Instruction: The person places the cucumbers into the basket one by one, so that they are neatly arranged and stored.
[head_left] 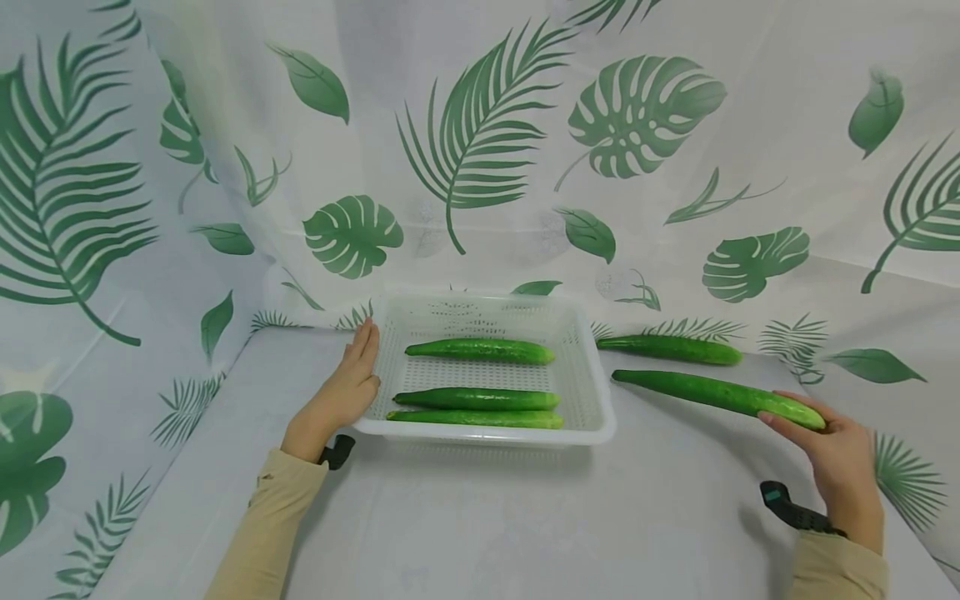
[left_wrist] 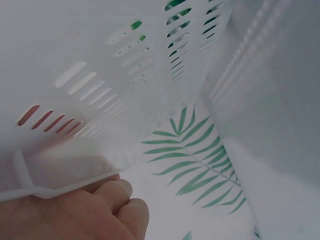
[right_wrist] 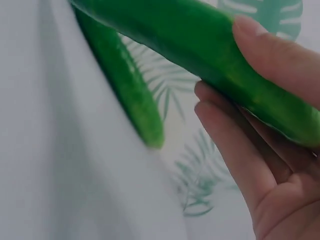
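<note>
A white perforated plastic basket [head_left: 487, 432] stands on the table with three cucumbers lying crosswise in it: one cucumber [head_left: 480, 351] towards the back, two side by side near the front. My left hand [head_left: 347, 385] holds its left rim, fingers along the outside and thumb at the edge; part of the thumb is hidden in the left wrist view. On the right, my right hand [head_left: 836, 442] grips a cucumber [head_left: 697, 390] by its paler end, thumb on one side and fingers on the other. The cucumber's darker end points towards the basket.
Another cucumber [head_left: 675, 349] lies at the back right, along the foot of the leaf-printed curtain [head_left: 480, 167]. The pale table [head_left: 487, 533] stretches in front of the basket. Dark wrist devices [head_left: 795, 508] sit on both wrists.
</note>
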